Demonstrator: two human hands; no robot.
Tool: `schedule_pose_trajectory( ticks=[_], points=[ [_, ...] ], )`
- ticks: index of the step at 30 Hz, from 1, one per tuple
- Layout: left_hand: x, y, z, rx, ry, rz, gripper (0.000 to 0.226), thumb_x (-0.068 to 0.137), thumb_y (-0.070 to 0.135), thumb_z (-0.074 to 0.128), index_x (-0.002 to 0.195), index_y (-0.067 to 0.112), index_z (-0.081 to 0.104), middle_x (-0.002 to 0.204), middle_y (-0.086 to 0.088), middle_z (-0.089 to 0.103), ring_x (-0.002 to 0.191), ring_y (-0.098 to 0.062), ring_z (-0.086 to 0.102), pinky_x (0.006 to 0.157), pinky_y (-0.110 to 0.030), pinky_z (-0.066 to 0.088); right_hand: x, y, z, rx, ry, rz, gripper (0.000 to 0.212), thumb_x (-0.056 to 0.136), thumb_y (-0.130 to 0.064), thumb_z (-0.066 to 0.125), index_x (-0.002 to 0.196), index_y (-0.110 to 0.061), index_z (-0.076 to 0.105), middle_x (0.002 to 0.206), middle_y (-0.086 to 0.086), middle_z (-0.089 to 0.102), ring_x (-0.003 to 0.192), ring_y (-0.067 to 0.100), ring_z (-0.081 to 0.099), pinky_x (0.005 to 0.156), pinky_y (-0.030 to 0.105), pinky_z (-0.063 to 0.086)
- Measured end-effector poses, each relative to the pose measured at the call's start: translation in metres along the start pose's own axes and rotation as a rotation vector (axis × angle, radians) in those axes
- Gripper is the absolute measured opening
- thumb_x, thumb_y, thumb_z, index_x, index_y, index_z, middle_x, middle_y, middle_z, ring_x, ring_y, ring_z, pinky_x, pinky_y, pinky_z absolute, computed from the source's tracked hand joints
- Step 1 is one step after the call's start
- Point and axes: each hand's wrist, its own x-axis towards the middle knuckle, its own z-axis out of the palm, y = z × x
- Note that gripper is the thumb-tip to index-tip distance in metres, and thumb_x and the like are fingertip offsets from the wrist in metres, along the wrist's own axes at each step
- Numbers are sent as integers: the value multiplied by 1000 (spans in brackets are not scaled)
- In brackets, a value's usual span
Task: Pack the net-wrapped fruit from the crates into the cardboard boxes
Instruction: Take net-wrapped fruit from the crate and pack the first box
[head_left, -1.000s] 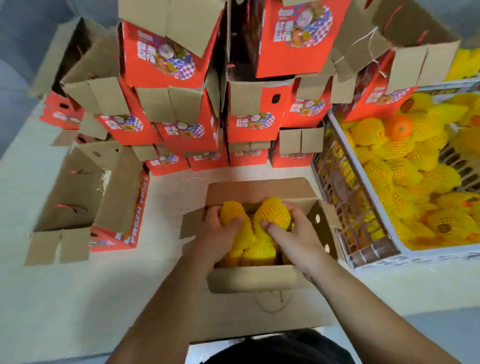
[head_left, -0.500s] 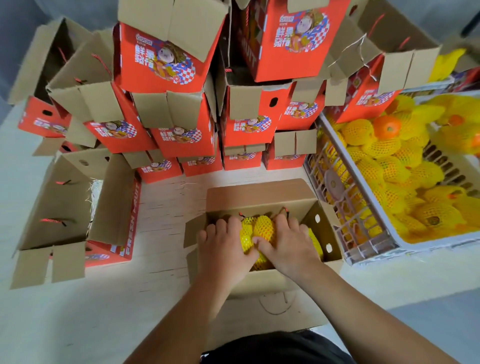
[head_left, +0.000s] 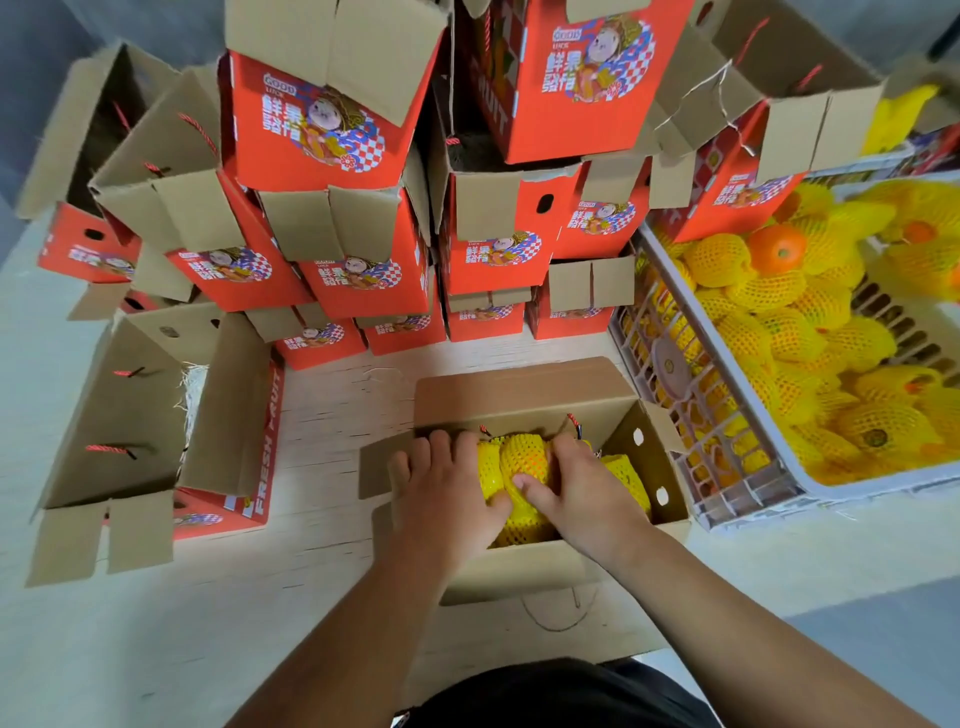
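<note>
Yellow net, head view: the yellow foam-net-wrapped fruit (head_left: 522, 460) sits between my two hands, down inside the open brown cardboard box (head_left: 524, 387) right in front of me
Left hand, head view: my left hand (head_left: 444, 491) lies on the left side of the pile, fingers spread and pointing away from me along the box's left wall, thumb tucked in against the net; I'd call it pressing flat, not gripping
Right hand, head view: my right hand (head_left: 582, 493) covers the right side, thumb laid across the front of the middle fruit, fingers curved over its far side near the red cord handle (head_left: 574, 422); it cups the fruit, though how tight I cannot tell
Which way it lies: the top fruit is directly under and between my thumbs, equally near to both hands; its long axis seems to run away from me, towards the back flap
More fruit: another netted piece (head_left: 623, 470) shows just right of my right hand, against the box's right wall
Supply: the white plastic lattice crate (head_left: 727, 457) of netted fruit lies to my right, so the right hand is the nearer one for the next pick
Step, as I judge it: settling this layer down before reaching back to the crate
Around: red printed cartons (head_left: 322, 124) stacked behind, one open carton (head_left: 130, 410) lying to the left
</note>
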Motion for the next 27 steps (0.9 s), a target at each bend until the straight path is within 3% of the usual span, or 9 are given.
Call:
schedule_pose_trajectory(
  ticks=[3, 7, 10, 13, 15, 20, 22, 24, 27],
  points=[
    [4, 0, -10, -144, -56, -86, 79, 64, 79, 33, 134, 41, 36, 125, 5, 41, 123, -24, 39, 98, -43, 19, -6, 4, -5, 22, 18, -21, 39, 94, -59, 57, 104, -24, 45, 103, 0, 57, 94, 23, 58, 80, 41, 50],
    [-3, 19, -23, -377, 109, -98, 55, 82, 65, 34, 126, 37, 50, 124, 8, 46, 119, -21, 43, 103, -45, 31, -18, 12, -23, 149, 226, -131, 13, 98, -33, 57, 89, -24, 56, 80, -7, 60, 69, 11, 55, 61, 31, 39],
    [-1, 50, -31, -631, 213, 61, 32, 94, 44, 49, 115, 26, 64, 112, 7, 58, 110, -19, 54, 95, -45, 44, -21, 23, -48, 203, 312, -182, 8, 94, -16, 61, 90, -22, 60, 79, -8, 61, 66, 8, 54, 60, 27, 40],
    [8, 98, -39, -847, 180, 220, 18, 97, 30, 56, 109, 23, 67, 104, 12, 63, 98, -1, 57, 88, -31, 48, -21, 40, -75, 218, 415, -220, 9, 94, -10, 63, 93, -19, 62, 83, -6, 61, 73, 10, 57, 62, 20, 41],
    [17, 140, -42, -916, 145, 311, 14, 98, 23, 57, 108, 20, 68, 105, 9, 67, 99, -4, 60, 88, -30, 49, -21, 60, -95, 233, 460, -213, 6, 96, -11, 63, 95, -17, 63, 83, -5, 61, 73, 11, 58, 61, 21, 42],
    [42, 246, -40, -933, 122, 399, 14, 99, 5, 56, 104, 9, 69, 104, -4, 67, 103, -20, 60, 92, -40, 47, -22, 123, -153, 217, 529, -164, 16, 94, 1, 59, 99, -12, 66, 88, -5, 63, 76, 7, 51, 67, 5, 35],
    [53, 280, -35, -926, 117, 409, 13, 99, 5, 58, 104, 8, 70, 104, -5, 69, 101, -21, 62, 91, -43, 49, -20, 150, -176, 190, 526, -147, 14, 95, 0, 59, 100, -12, 66, 91, -1, 64, 82, 14, 56, 70, 12, 39],
    [65, 308, -30, -887, 130, 409, 14, 99, 11, 58, 105, 11, 71, 104, -2, 70, 99, -22, 64, 88, -44, 51, -10, 180, -197, 111, 464, -128, 16, 94, -4, 61, 107, -10, 66, 101, 7, 64, 95, 26, 60, 80, 33, 47],
    [79, 337, -18, -754, 234, 344, 18, 97, 15, 58, 108, 17, 72, 106, 1, 72, 101, -24, 66, 88, -47, 51, 14, 219, -221, -174, 221, -54, 52, 87, -11, 66, 138, -19, 56, 129, 12, 54, 117, 37, 53, 96, 45, 45]
  ],
)
